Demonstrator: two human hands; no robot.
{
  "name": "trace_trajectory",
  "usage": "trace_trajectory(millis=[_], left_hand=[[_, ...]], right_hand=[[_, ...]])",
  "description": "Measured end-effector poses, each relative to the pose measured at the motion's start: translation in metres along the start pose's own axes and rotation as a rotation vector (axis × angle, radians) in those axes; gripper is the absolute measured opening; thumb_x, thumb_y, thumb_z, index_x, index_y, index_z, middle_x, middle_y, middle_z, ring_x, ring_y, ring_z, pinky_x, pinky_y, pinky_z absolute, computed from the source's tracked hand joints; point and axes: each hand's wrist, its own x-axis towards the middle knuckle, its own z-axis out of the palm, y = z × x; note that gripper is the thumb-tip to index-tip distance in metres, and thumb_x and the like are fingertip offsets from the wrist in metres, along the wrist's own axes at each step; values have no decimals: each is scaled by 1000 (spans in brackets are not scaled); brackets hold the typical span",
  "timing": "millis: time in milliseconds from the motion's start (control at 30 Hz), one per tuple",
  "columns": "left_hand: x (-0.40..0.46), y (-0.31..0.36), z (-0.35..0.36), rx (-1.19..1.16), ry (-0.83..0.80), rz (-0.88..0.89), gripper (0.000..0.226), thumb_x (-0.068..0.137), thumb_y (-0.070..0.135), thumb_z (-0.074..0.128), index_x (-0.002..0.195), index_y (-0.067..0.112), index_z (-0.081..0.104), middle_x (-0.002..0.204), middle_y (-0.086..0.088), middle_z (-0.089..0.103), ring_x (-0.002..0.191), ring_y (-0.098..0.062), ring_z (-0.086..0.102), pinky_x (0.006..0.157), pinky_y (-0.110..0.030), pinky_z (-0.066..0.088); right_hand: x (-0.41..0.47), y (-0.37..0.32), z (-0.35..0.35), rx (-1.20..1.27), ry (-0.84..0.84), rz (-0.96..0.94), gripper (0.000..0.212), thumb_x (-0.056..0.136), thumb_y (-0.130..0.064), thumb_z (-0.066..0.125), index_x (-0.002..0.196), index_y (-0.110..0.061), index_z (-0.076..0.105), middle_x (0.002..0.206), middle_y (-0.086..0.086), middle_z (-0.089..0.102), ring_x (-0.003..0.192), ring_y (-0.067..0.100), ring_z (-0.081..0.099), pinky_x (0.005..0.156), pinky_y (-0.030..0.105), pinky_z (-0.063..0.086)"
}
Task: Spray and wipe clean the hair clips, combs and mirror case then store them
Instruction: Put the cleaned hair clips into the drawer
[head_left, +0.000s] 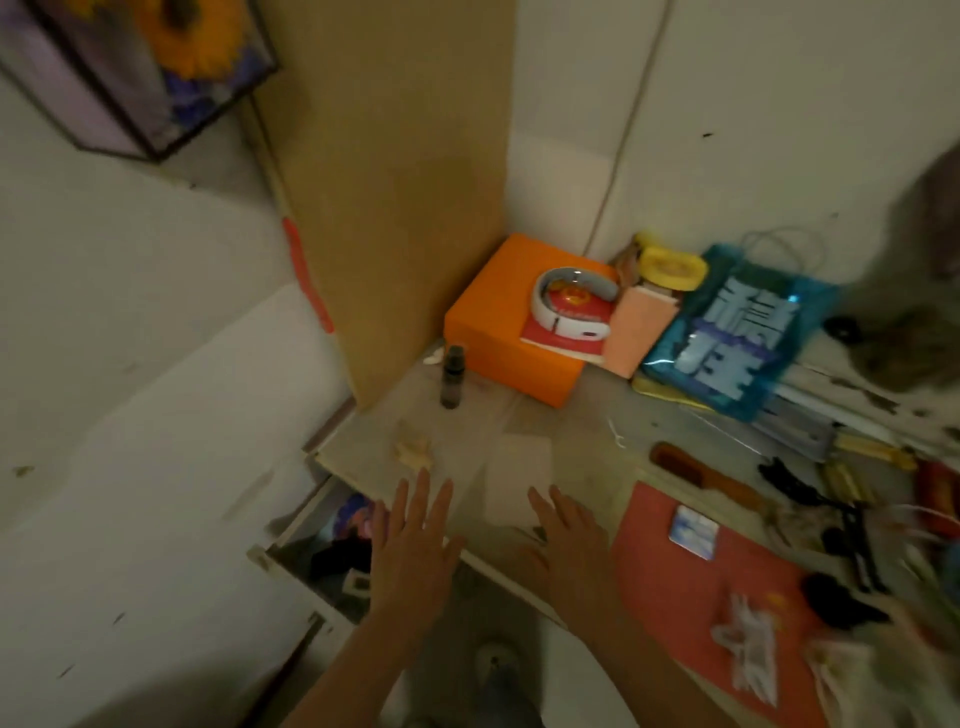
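Both hands empty, fingers straight and spread wide. Left hand (415, 540) sits over the near edge of the desk (467, 415), at 7 o'clock from frame centre. Right hand (569, 545) is beside it at 6 o'clock, palm down, apart from the left.

Task things lie to the right, none touched. Brown comb (696, 470) lies flat at 4 o'clock. Black hair clips (789, 483) are just past its far end. Small mirror case (693, 532) rests on a red mat (670, 577), near the right hand. White hair clip (748, 639) lies lower on the same mat; blurred. A cream clip (413, 449) lies just beyond the left fingertips.

Dark spray bottle (452, 376) stands upright at 12 o'clock from the left hand, just beside an orange box (488, 322). A white neck fan (571, 306) lies on the box. Blue plastic bag (737, 332) is at 2 o'clock. A brown board (395, 182) leans upright at the desk's left edge.

Open drawer (322, 545) lies below the left hand; contents dim, cannot tell.
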Motion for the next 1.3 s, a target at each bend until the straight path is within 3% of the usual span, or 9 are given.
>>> trace_trajectory(millis=[167,300,400,467,533,700,933,1067,1300], left_hand=[[0,54,-19,24,76,216,69,85,46,65,144,21,39,152,-13,33,137,-37,36,109,-55,29],[2,101,-18,31,109,316,69,72,40,80,133,17,56,140,-15,50,125,-39,51,99,-58,41],[5,139,-6,39,-12,344,67,93,48,50,150,26,23,158,-9,16,145,-33,18,116,-52,15],[11,165,9,57,-59,350,63,99,51,27,149,32,-7,160,-1,-8,148,-26,-5,118,-45,-3],[13,196,22,64,-78,360,62,100,49,25,148,33,-11,160,-1,-11,148,-25,-8,117,-45,-6],[5,274,48,110,-186,372,69,97,57,24,151,28,-7,161,-1,-4,148,-24,-5,117,-45,-8],[-3,337,87,79,-274,410,70,98,54,19,137,29,-34,155,0,-28,146,-23,-18,118,-43,-7],[1,355,101,74,-293,411,66,86,59,-7,142,28,-25,156,2,-24,144,-20,-20,117,-41,-8],[35,388,119,2,-250,459,67,96,53,39,151,20,20,160,-7,14,148,-26,10,118,-44,3]], right_hand=[[-27,37,-25,77,78,115,60,97,-48,20,150,-21,24,158,1,19,146,18,15,119,34,9],[-48,74,-43,15,267,220,63,74,-18,79,130,-2,55,134,20,54,123,33,55,100,43,47],[-63,109,-50,8,191,331,59,93,-23,57,147,-13,33,155,10,29,143,24,27,116,37,22],[-72,141,-50,30,246,346,58,92,-22,58,145,-14,37,152,10,33,140,26,33,113,40,25],[-82,173,-54,9,313,383,56,82,-19,71,134,-11,52,140,13,49,128,29,50,106,43,37],[-102,258,-48,59,130,443,57,99,-45,34,150,-25,18,157,-3,16,145,13,12,118,34,4],[-117,329,-40,123,116,477,59,98,-33,43,151,-19,19,158,5,18,146,20,16,117,37,9],[-117,353,-31,79,37,521,63,98,-36,41,152,-26,10,159,-1,14,145,15,13,116,35,9],[-103,374,-17,137,43,590,62,97,-46,43,150,-26,20,154,0,26,142,18,24,115,33,17]])
